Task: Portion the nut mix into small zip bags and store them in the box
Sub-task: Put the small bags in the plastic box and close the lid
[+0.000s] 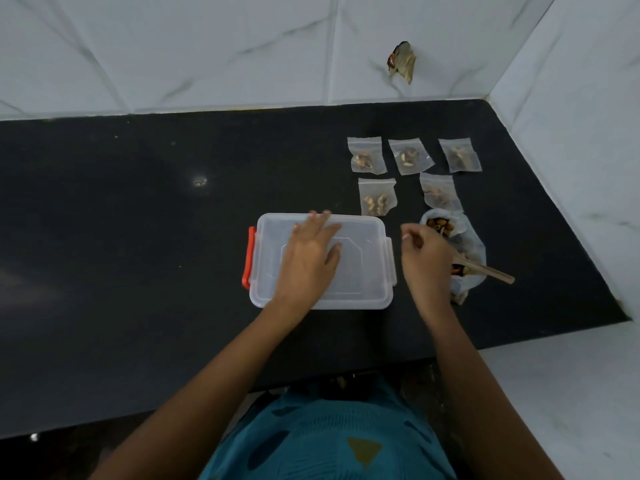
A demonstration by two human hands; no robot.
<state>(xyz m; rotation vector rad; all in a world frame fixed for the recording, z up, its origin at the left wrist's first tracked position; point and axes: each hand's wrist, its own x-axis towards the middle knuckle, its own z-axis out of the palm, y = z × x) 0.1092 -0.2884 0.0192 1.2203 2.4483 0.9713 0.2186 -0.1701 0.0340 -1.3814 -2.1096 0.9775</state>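
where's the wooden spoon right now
In the head view the wooden spoon lies at the right, its handle sticking out of the open nut mix bag, just past the right hand and right of the box.

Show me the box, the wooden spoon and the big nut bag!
box point(367, 265): head view, on the bare clear lid.
wooden spoon point(493, 272): head view, on its handle.
big nut bag point(472, 245): head view, on its clear plastic side.
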